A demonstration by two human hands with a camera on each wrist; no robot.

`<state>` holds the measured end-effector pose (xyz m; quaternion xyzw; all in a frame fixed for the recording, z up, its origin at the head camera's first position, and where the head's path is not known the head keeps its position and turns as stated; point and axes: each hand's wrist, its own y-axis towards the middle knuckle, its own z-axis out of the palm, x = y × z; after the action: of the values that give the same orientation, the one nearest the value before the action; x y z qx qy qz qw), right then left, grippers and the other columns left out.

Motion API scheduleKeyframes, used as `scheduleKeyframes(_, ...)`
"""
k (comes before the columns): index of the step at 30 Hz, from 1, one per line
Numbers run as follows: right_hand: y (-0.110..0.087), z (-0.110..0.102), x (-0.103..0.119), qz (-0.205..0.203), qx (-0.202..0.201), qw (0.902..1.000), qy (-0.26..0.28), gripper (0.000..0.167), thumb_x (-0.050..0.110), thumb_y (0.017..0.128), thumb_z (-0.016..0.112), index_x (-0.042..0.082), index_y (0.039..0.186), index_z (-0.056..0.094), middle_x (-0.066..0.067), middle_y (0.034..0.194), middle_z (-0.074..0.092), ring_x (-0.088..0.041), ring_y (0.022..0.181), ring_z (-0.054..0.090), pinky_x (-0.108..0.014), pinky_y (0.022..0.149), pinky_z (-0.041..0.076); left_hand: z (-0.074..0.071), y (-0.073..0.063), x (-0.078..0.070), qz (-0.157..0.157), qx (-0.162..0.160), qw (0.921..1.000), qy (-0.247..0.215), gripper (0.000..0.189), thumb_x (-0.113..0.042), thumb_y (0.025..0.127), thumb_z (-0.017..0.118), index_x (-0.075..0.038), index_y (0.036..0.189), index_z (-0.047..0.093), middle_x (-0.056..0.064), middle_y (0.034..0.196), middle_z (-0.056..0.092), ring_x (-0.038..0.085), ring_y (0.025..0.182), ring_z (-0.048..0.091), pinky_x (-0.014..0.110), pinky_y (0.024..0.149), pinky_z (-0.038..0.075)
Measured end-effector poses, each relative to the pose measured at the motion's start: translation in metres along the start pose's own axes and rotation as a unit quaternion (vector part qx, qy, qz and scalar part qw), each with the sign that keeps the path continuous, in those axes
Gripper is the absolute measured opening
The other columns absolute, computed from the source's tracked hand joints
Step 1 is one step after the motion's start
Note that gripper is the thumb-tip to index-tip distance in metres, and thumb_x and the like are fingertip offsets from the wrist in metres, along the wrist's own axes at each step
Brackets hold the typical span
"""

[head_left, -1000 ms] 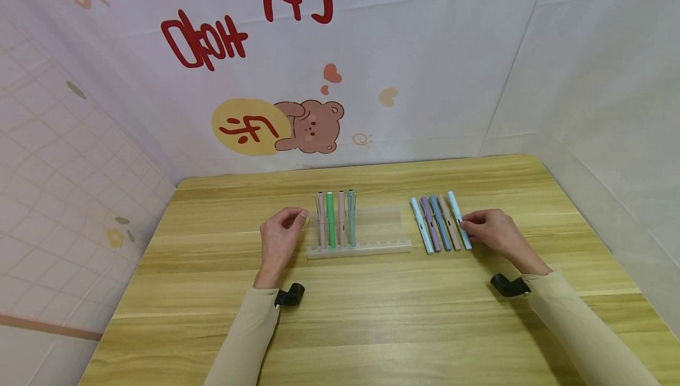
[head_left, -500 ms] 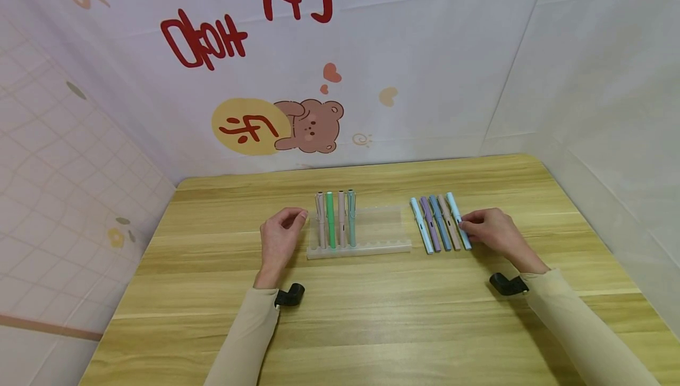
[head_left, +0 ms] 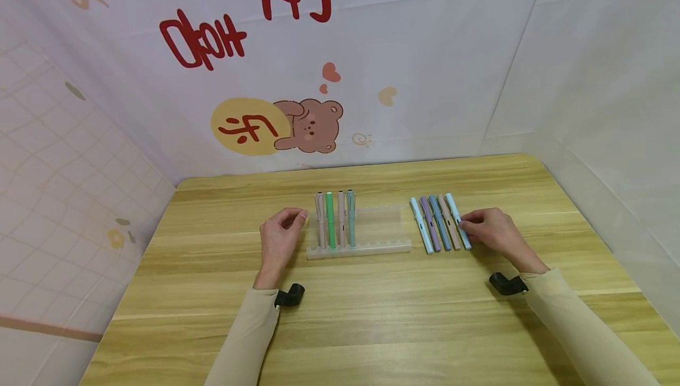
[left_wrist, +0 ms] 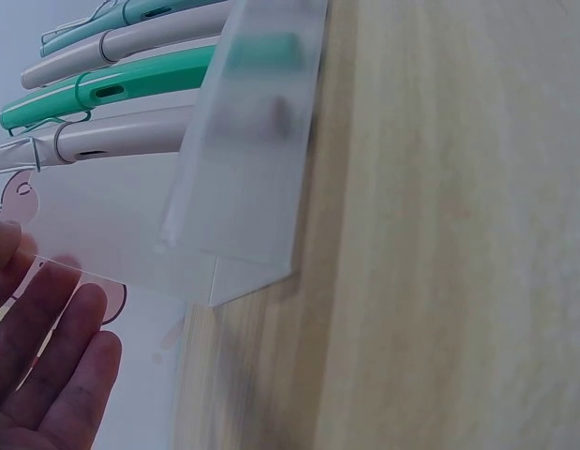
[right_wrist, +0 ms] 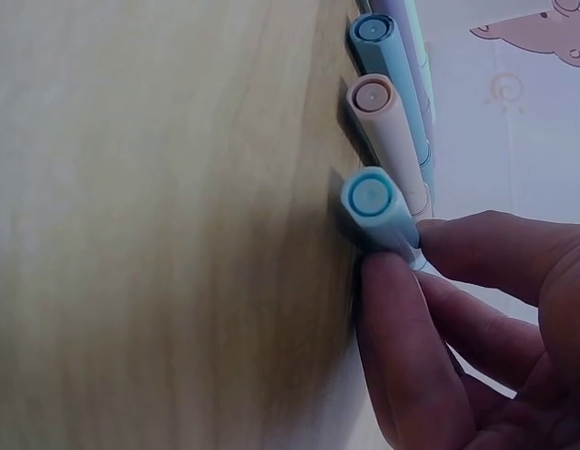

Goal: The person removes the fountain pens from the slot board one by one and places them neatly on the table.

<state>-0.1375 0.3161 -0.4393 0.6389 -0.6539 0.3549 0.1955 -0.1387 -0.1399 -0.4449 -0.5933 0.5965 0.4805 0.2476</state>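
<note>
My left hand [head_left: 280, 238] pinches the upper left corner of a clear plastic pen stand [head_left: 378, 226] between thumb and fingers. Upright in the stand's left part are two greyish-pink pens [head_left: 342, 221], a green pen [head_left: 330, 221] and a teal pen [head_left: 352, 221]. At the right, my right hand [head_left: 491, 229] pinches a light blue pen [right_wrist: 379, 211], the rightmost of a row lying on the table. Beside it in that row lie a beige pen [head_left: 449, 222], a blue pen [head_left: 440, 222], a purple pen [head_left: 431, 223] and another light blue pen [head_left: 422, 226].
The wooden table [head_left: 361, 321] extends in front of the stand and the pens. Behind it hangs a white printed cloth [head_left: 435, 49], with more cloth on both sides. Black wrist mounts [head_left: 290, 295] sit at both sleeves.
The top of the light blue pen in my right hand has shifted slightly left, towards the beige pen. My left hand and the stand stay in place.
</note>
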Motion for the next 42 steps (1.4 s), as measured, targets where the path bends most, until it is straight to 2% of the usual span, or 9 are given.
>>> scheduleKeyframes(12, -0.002, -0.001, -0.001, -0.014, -0.013, 0.9996, -0.023, 0.036, 0.022, 0.103, 0.065, -0.009, 0.119, 0.071, -0.019, 0.103, 0.077, -0.019, 0.086, 0.074, -0.026, 0.069, 0.055, 0.000, 0.000, -0.001, -0.004, 0.001, 1.0000, 0.000, 0.015, -0.020, 0.098, 0.073, -0.007, 0.101, 0.081, 0.007, 0.098, 0.079, 0.020, 0.086, 0.072, 0.025, 0.076, 0.053)
scheduleKeyframes(16, -0.003, -0.002, -0.001, -0.016, -0.020, 0.9995, -0.019, 0.037, 0.024, 0.103, 0.063, -0.008, 0.121, 0.071, -0.018, 0.105, 0.077, -0.020, 0.089, 0.075, -0.027, 0.072, 0.055, 0.000, 0.000, -0.001, -0.004, 0.001, 1.0000, 0.001, 0.015, -0.020, 0.098, 0.073, -0.007, 0.101, 0.081, 0.007, 0.098, 0.079, 0.020, 0.086, 0.072, 0.026, 0.077, 0.053)
scheduleKeyframes(20, -0.007, -0.004, 0.002, -0.017, -0.034, 0.9991, -0.020, 0.041, 0.031, 0.105, 0.059, -0.003, 0.124, 0.071, -0.014, 0.105, 0.077, -0.022, 0.094, 0.071, -0.031, 0.077, 0.053, 0.000, 0.000, -0.001, -0.004, 0.000, 1.0000, 0.002, 0.015, -0.020, 0.098, 0.074, -0.007, 0.101, 0.080, 0.007, 0.098, 0.079, 0.020, 0.086, 0.072, 0.027, 0.077, 0.053)
scheduleKeyframes(24, -0.012, -0.006, 0.009, -0.032, -0.049, 0.9982, -0.012, 0.045, 0.036, 0.106, 0.058, -0.001, 0.126, 0.069, -0.015, 0.107, 0.076, -0.024, 0.096, 0.070, -0.031, 0.076, 0.053, 0.000, 0.001, -0.001, -0.003, 0.000, 1.0000, 0.003, 0.016, -0.020, 0.097, 0.074, -0.006, 0.101, 0.080, 0.008, 0.097, 0.079, 0.021, 0.086, 0.073, 0.028, 0.077, 0.054)
scheduleKeyframes(29, -0.019, -0.003, 0.019, -0.061, -0.059, 0.9960, 0.027, 0.045, 0.035, 0.107, 0.058, -0.003, 0.130, 0.066, -0.023, 0.118, 0.072, -0.030, 0.101, 0.072, -0.024, 0.075, 0.055, 0.000, 0.001, -0.002, -0.004, -0.002, 1.0000, 0.005, 0.015, -0.020, 0.097, 0.074, -0.006, 0.101, 0.080, 0.008, 0.097, 0.079, 0.021, 0.086, 0.073, 0.029, 0.078, 0.054)
scheduleKeyframes(37, -0.025, 0.007, 0.035, -0.103, -0.093, 0.9894, 0.045, 0.044, 0.036, 0.106, 0.059, 0.000, 0.132, 0.066, -0.018, 0.121, 0.071, -0.007, 0.099, 0.064, -0.016, 0.077, 0.050, 0.000, 0.001, -0.002, -0.004, -0.003, 1.0000, 0.007, 0.015, -0.019, 0.097, 0.074, -0.006, 0.101, 0.080, 0.008, 0.098, 0.079, 0.021, 0.086, 0.073, 0.027, 0.077, 0.054)
scheduleKeyframes(42, -0.027, 0.015, 0.048, -0.111, -0.097, 0.9868, 0.067, 0.045, 0.038, 0.106, 0.060, 0.000, 0.129, 0.067, -0.017, 0.120, 0.072, -0.022, 0.104, 0.067, -0.015, 0.080, 0.048, 0.000, 0.001, -0.002, -0.006, -0.001, 1.0000, 0.004, 0.015, -0.020, 0.097, 0.074, -0.007, 0.101, 0.080, 0.007, 0.098, 0.079, 0.021, 0.086, 0.073, 0.029, 0.078, 0.054)
